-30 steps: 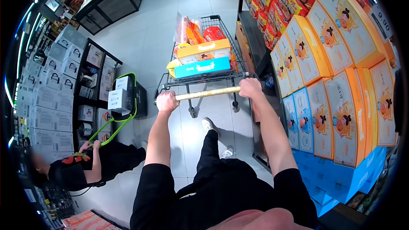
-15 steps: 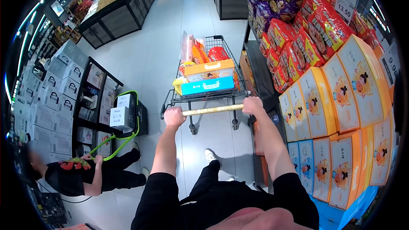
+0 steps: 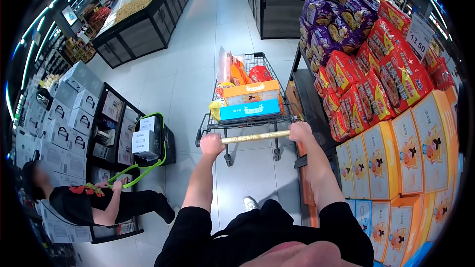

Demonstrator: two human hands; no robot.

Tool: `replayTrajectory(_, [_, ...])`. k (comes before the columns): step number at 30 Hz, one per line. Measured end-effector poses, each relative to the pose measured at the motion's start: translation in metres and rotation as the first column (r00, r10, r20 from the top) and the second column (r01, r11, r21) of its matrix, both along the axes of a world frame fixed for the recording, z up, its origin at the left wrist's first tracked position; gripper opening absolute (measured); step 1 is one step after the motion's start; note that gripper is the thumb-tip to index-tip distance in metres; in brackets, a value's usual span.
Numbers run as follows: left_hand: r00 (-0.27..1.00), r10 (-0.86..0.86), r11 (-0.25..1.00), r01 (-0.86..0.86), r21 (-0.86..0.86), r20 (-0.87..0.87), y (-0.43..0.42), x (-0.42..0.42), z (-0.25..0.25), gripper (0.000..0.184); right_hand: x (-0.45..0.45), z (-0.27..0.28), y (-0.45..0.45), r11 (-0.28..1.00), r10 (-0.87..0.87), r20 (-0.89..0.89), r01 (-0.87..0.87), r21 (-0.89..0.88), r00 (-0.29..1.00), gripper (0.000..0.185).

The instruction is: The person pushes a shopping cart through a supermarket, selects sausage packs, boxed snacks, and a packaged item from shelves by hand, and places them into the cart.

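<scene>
Both my hands grip the pale yellow handle [image 3: 256,137] of a shopping cart [image 3: 293,104]. My left hand [image 3: 212,144] is wrapped round the handle's left end, and my right hand [image 3: 300,132] closes round its right end. Inside the black wire basket, an orange-and-white box [image 3: 252,90] stands behind a blue box [image 3: 250,110]. Further in are a red package [image 3: 260,73], an orange package [image 3: 240,75] and a pale pink tall package [image 3: 224,67]. A yellow package [image 3: 214,110] sits at the basket's left side.
On my right, a display holds red noodle packs [image 3: 368,101], purple packs [image 3: 341,32] and stacked orange-and-white boxes [image 3: 378,153]. At left, a person [image 3: 79,202] holds a green-handled basket cart [image 3: 165,143] beside shelves of white boxes [image 3: 62,136]. Produce bins [image 3: 148,24] flank the tiled aisle ahead.
I have moved forward along the aisle with the cart, both hands staying on its handle. The person at left has also stepped along, with the green-handled cart.
</scene>
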State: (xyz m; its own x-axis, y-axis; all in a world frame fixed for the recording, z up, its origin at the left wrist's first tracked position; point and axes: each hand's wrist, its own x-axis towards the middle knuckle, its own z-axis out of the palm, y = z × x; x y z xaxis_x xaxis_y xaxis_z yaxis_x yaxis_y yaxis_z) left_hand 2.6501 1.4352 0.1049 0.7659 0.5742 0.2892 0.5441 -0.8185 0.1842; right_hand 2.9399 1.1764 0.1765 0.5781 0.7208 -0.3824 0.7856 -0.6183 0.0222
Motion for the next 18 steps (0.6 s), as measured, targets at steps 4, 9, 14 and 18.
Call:
replayTrajectory(4, [1.000, 0.015, 1.000, -0.015, 0.017, 0.007, 0.034, 0.036, -0.003, 0.010, 0.034, 0.001, 0.035, 1.000, 0.014, 0.005, -0.014, 0.005, 1.000, 0.027])
replayTrajectory(9, [0.999, 0.029, 0.998, -0.031, 0.058, 0.041, 0.081, 0.090, -0.006, 0.011, 0.091, -0.004, 0.083, 0.998, 0.023, 0.002, -0.023, 0.053, 1.000, 0.027])
replayTrajectory(14, [0.998, 0.039, 0.998, -0.041, 0.040, 0.044, 0.115, 0.148, 0.004, 0.010, 0.160, 0.000, 0.127, 0.994, 0.059, -0.015, -0.057, 0.088, 0.998, 0.024])
replayTrajectory(18, [0.997, 0.078, 0.997, -0.078, 0.022, 0.019, 0.136, 0.200, 0.010, 0.011, 0.218, 0.007, 0.161, 0.997, 0.057, -0.046, -0.055, 0.056, 0.997, 0.022])
